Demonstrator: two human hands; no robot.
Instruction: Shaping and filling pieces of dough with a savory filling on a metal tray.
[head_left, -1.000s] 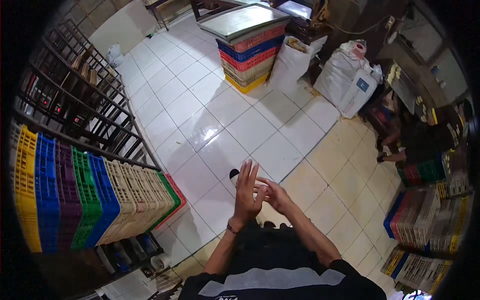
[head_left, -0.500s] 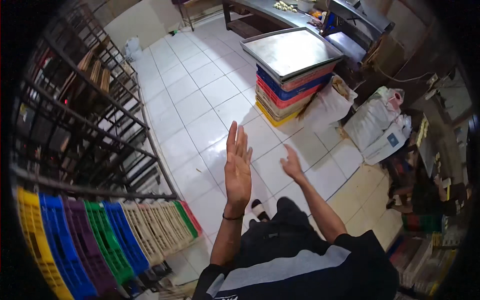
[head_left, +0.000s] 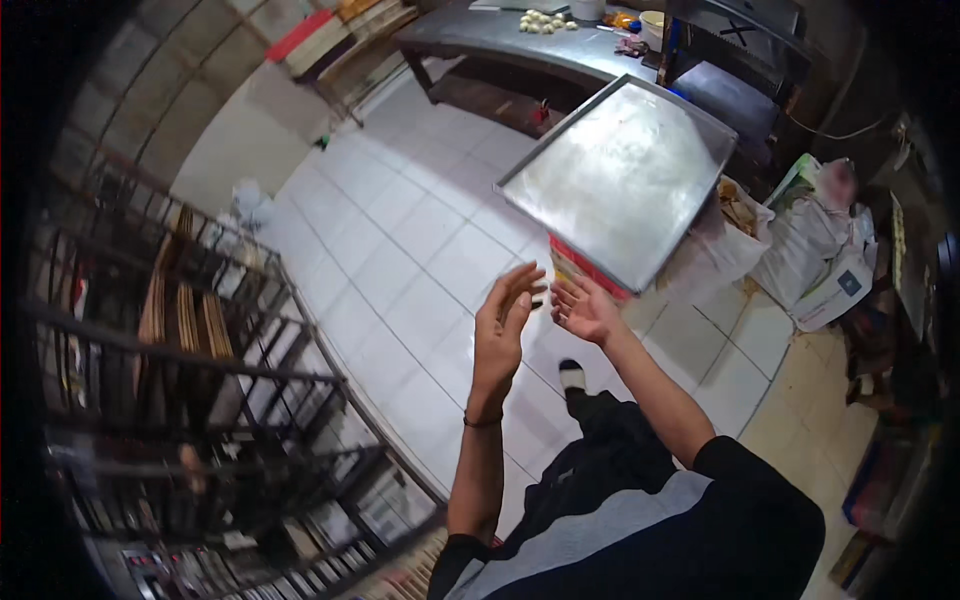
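My left hand (head_left: 503,325) is raised above the tiled floor, its fingers apart and slightly curled, with nothing in it. Close beside it, my right hand (head_left: 587,310) is turned with the palm partly up, fingers loosely bent and empty. Just beyond both hands is a wide, shallow metal tray (head_left: 625,180), bare and shiny. It rests on a stack of colored plastic crates (head_left: 572,262), mostly hidden under the tray. Neither hand appears to touch the tray.
Black metal racks (head_left: 200,350) line the left side. Behind the tray stands a dark table (head_left: 470,30) bearing pale dough balls (head_left: 545,21) and a bucket (head_left: 652,28). White sacks (head_left: 815,250) lie to the right. White floor tiles (head_left: 400,240) run between rack and crates.
I have come closer to the tray, which looks larger. My hands have drawn nearer each other, and the right has turned palm up. The colored crates at lower left have left the view.
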